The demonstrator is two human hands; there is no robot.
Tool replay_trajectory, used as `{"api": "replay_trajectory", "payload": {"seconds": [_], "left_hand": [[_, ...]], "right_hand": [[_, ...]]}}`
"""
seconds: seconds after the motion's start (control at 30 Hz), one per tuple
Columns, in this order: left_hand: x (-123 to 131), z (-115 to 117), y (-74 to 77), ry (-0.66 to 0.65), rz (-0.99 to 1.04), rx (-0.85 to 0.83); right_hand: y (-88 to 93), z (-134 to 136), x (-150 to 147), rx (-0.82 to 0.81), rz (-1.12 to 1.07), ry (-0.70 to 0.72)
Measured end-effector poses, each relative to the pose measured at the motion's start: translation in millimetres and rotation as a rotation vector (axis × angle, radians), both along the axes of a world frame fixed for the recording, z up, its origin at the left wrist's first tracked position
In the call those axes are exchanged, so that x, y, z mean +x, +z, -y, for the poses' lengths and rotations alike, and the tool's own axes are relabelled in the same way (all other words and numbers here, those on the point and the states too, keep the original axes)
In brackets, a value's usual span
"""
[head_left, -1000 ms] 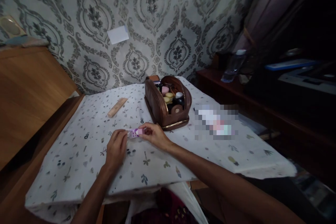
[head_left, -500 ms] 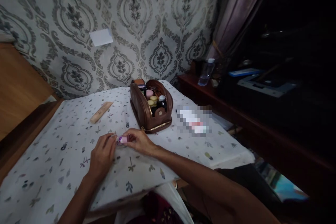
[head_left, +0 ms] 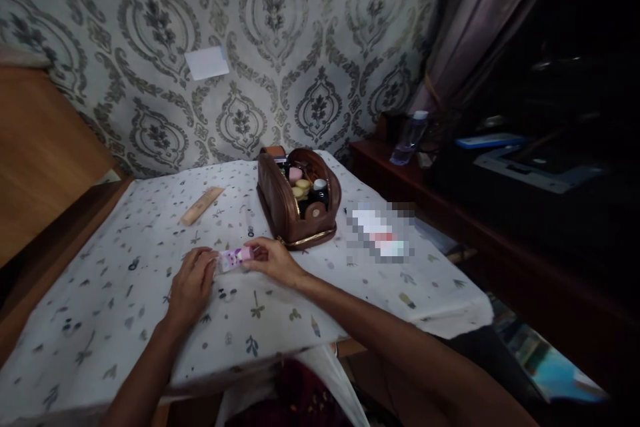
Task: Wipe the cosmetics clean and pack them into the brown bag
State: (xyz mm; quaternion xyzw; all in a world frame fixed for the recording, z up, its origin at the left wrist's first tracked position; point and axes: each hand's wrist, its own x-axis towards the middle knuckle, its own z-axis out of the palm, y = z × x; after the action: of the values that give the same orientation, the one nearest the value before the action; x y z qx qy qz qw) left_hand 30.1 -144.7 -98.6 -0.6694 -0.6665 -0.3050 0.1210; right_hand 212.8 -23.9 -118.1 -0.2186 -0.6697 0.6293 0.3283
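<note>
A small pink and white tube (head_left: 234, 258) lies just above the patterned tablecloth (head_left: 125, 293), held at both ends. My left hand (head_left: 193, 282) pinches its left end and my right hand (head_left: 273, 260) pinches its right end. Right behind my right hand stands an open brown leather pouch (head_left: 287, 203) with several small jars and bottles inside.
A tan flat stick (head_left: 202, 205) lies on the cloth at the back left. A blurred item (head_left: 380, 233) sits to the right of the pouch. A clear water bottle (head_left: 410, 138) stands on a dark side shelf at right. A wooden panel (head_left: 40, 153) borders the left.
Both hands have stayed on the tube, which now shows more of its length between them. The view has swung slightly, right and then partly back.
</note>
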Motion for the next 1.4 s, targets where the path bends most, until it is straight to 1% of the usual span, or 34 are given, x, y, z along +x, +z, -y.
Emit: {"api": "replay_trajectory", "payload": {"seconds": [0.17,0.3,0.5,0.63,0.77,0.93,1.1,1.2,1.27,1.4], "left_hand": [[1.7,1.8,2.7,-0.028,0.069,-0.024],[4.1,2.0,6.0,-0.032,0.13,-0.016],[7.2,2.6,12.4,0.004,0.198,0.032],[11.4,2.4,14.4,0.004,0.202,0.06],[15.2,1.2,13.5,-0.014,0.164,0.049],[24.6,0.1,16.1,-0.032,0.109,0.069],[43.9,-1.4,21.7,-0.109,-0.064,0.081],[50.8,-2.0,22.7,-0.113,-0.154,0.07],[50.9,-1.5,22.5,-0.101,-0.178,0.066],[42.8,2.0,20.4,-0.059,-0.19,0.057]], "right_hand": [[-1.6,-2.8,-2.6,-0.027,-0.023,-0.01],[0.8,-1.8,-1.1,-0.044,-0.028,0.035],[4.8,1.6,0.8,-0.172,-0.049,0.156],[9.2,1.6,-1.2,-0.236,-0.102,0.166],[12.2,2.1,-2.1,-0.303,-0.135,0.126],[11.6,1.9,-0.7,-0.29,-0.156,0.124],[9.9,2.2,-0.3,-0.244,-0.182,0.129],[7.1,1.9,-0.8,-0.258,-0.199,0.13],[5.3,1.0,-0.9,-0.245,-0.192,0.121],[5.9,-0.7,-0.2,-0.16,-0.151,0.094]]}}
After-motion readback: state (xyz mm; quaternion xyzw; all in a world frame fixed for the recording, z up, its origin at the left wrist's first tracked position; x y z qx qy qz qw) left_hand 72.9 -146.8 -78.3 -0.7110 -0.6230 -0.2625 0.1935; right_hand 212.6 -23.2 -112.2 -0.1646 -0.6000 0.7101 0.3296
